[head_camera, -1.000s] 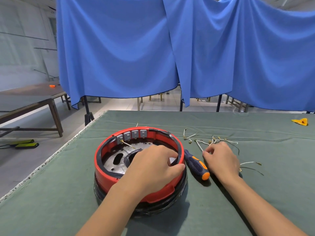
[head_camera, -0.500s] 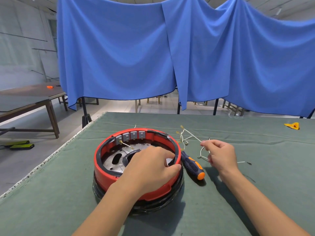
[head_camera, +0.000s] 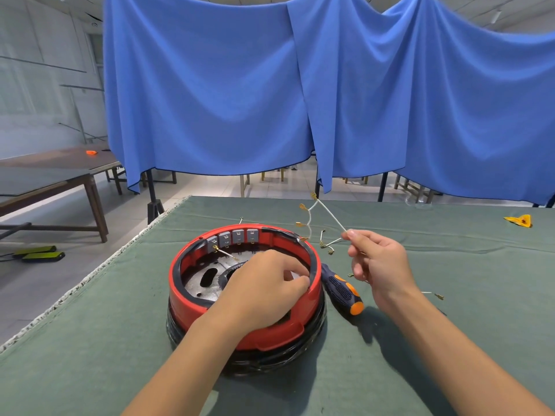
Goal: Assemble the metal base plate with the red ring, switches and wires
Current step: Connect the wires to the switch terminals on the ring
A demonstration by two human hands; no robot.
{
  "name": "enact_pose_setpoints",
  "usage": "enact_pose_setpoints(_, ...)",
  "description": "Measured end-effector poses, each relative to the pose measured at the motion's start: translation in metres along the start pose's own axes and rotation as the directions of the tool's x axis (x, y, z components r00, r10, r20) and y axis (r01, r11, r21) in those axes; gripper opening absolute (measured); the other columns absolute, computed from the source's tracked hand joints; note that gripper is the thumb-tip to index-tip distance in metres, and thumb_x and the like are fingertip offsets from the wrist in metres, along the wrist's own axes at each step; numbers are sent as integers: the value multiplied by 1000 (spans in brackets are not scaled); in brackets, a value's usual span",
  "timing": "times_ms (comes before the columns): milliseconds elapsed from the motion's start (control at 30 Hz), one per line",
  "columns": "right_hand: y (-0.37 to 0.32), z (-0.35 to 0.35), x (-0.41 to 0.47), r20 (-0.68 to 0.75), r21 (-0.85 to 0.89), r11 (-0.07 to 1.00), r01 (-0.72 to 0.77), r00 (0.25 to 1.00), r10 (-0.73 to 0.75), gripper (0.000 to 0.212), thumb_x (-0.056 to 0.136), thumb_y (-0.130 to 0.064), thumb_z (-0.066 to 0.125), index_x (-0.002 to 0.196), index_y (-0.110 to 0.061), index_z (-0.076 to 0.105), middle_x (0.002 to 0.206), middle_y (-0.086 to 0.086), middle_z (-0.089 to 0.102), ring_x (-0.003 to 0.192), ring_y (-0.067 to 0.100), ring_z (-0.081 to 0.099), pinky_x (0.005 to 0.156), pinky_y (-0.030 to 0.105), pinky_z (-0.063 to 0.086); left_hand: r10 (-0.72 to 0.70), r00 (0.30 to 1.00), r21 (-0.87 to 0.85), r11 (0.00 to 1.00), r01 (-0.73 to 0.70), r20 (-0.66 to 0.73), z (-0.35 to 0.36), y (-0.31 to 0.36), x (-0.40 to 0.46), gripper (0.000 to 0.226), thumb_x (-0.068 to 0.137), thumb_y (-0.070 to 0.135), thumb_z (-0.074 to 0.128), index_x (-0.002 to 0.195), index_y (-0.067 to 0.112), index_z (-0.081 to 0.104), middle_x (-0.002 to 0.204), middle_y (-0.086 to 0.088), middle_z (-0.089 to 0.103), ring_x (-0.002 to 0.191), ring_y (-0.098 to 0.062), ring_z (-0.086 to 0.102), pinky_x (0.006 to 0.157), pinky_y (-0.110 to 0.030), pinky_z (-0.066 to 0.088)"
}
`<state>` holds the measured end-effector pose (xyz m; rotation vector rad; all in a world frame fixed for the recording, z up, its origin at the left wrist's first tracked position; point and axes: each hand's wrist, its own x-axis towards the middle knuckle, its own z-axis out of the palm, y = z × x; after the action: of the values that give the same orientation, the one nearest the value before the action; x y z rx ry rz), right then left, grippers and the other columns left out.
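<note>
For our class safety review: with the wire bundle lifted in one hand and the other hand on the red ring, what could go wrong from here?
1. The white wires dangle from the right hand in branches; their brass terminals could snag each other or the red ring.
2. The screwdriver lies beside the ring, under that hand; a lowering wrist might knock it.
3. The left hand covers part of the metal base plate, hiding the wiring spot.

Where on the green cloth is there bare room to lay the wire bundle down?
Bare cloth lies left of the red ring and far right, before the yellow piece. It is crowded between the screwdriver and the right hand, where loose wires lie.
</note>
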<state>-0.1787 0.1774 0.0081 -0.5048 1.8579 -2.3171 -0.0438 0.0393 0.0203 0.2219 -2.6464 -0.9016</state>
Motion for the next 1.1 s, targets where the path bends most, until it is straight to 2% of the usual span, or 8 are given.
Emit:
enact_pose_setpoints(67,-3,3,-3,30,30,999,-19,999,18,18,92,-10,58,78,-8,69,47,-6,53,30,9,37,33,15,28,-32,998,-79,996,28,-54,-2,0,1,19,82,31,54,81,28,73,63,13,67,60,-9,59,65,-30,51)
enact_pose_setpoints(167,-6,8,-8,72,16,1000,1,997,-2,17,91,-9,59,77,-7,68,47,-4,53,31,9,37,33,16,29,-131,975,-290,954,75,-177,-5,-1,3,21,87,21,53,74,19,71,64,6,70,47,-16,55,51,-30,49)
enact_pose_setpoints(300,-8,19,-19,170,-57,996,76,983,-65,13,89,-7,62,77,-4,67,47,-2,55,32,8,39,35,15,31,-312,933,-637,759,134,-177,-14,-1,6,20,93,20,51,86,13,67,67,-5,72,41,-11,49,37,-21,40)
enact_pose_setpoints(433,-6,28,-27,271,-104,985,139,957,-106,13,86,-2,64,74,-4,67,47,2,56,32,9,40,34,14,31,-419,899,-797,583,157,-129,-20,-4,8,38,98,35,42,90,7,66,69,-12,73,39,-12,52,35,-20,39)
enact_pose_setpoints(533,-6,30,-32,332,-149,975,163,937,-106,12,84,-1,67,73,-6,69,50,4,56,34,7,42,36,13,32,-449,886,-823,544,165,-118,-21,-5,8,37,98,34,43,85,5,63,68,-12,72,37,-12,51,34,-20,39)
enact_pose_setpoints(667,-7,30,-32,345,-207,961,181,933,-102,15,84,-3,67,71,-8,70,55,6,59,37,6,44,38,13,33,-442,878,-795,592,132,-183,-19,-10,7,27,98,19,47,83,5,64,58,-3,68,37,-8,49,35,-19,39)
enact_pose_setpoints(867,-8,29,-32,306,-282,937,208,945,-118,20,84,-8,68,64,-13,69,53,-3,58,39,7,45,40,14,35,-401,888,-770,632,91,-223,-16,-11,6,28,96,15,51,74,7,65,43,3,52,33,-6,41,36,-20,40)
enact_pose_setpoints(1100,-15,29,-30,258,-238,953,187,958,-123,23,90,-13,62,68,-14,70,54,0,60,37,6,44,36,12,33,-373,921,-815,565,129,-112,-18,-13,6,24,96,13,51,79,2,64,41,4,40,33,-7,32,36,-19,37)
